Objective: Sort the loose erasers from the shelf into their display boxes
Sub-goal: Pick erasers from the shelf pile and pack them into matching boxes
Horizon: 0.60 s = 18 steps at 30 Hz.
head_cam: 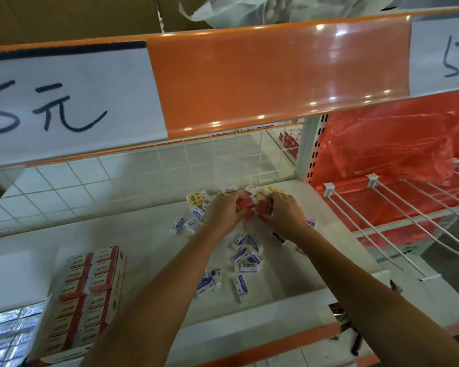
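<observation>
Both sets of fingers are curled round small red-sleeved erasers at the far middle of the shelf: the left hand (224,210) grips a blocky red eraser (243,203), and the right hand (285,211) pinches another red eraser (262,207) just beside it, the two hands nearly touching. Around and behind them lie more small rectangular erasers, some with yellow labels (195,198). Nearer, between and beside the forearms, loose white erasers with blue printed sleeves (245,256) are scattered flat and tilted on the smooth pale shelf (143,234). At the near left stands a cardboard display box (88,295) packed with tidy rows of red-and-white erasers; left of it, a second box (8,332) holds glossy bluish packs. A white wire grid (117,176) fences the far side of the shelf. Above runs a glossy orange price rail (276,75) with a handwritten white paper sign (64,102). To the right, thin white metal rods (398,221) slope over crinkled red plastic sheeting (395,154).
</observation>
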Available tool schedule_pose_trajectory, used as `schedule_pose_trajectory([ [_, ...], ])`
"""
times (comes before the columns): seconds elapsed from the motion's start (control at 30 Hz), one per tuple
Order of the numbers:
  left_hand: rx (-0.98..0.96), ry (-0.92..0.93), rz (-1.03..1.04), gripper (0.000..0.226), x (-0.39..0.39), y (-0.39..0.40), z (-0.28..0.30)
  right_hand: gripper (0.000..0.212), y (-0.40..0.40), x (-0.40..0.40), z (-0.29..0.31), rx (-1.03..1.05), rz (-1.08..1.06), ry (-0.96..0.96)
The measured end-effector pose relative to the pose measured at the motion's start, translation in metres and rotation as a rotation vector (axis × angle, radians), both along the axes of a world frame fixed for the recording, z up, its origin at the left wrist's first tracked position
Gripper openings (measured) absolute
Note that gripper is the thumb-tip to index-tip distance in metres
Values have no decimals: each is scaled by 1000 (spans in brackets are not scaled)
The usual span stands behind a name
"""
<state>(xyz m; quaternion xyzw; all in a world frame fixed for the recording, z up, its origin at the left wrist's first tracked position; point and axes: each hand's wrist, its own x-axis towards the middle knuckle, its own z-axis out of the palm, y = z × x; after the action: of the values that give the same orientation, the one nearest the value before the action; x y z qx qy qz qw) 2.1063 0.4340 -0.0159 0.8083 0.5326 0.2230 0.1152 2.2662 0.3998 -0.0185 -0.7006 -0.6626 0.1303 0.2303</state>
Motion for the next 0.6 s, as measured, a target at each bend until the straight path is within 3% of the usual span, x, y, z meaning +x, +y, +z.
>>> schedule_pose_trajectory([
  [0.37, 5, -89, -6, 35, -37, -50, 16, 47, -50, -15, 21, 103, 208, 176],
  [0.6, -13, -162, 34, 35, -64, -97, 24, 52, -83, -30, 29, 48, 288, 330],
])
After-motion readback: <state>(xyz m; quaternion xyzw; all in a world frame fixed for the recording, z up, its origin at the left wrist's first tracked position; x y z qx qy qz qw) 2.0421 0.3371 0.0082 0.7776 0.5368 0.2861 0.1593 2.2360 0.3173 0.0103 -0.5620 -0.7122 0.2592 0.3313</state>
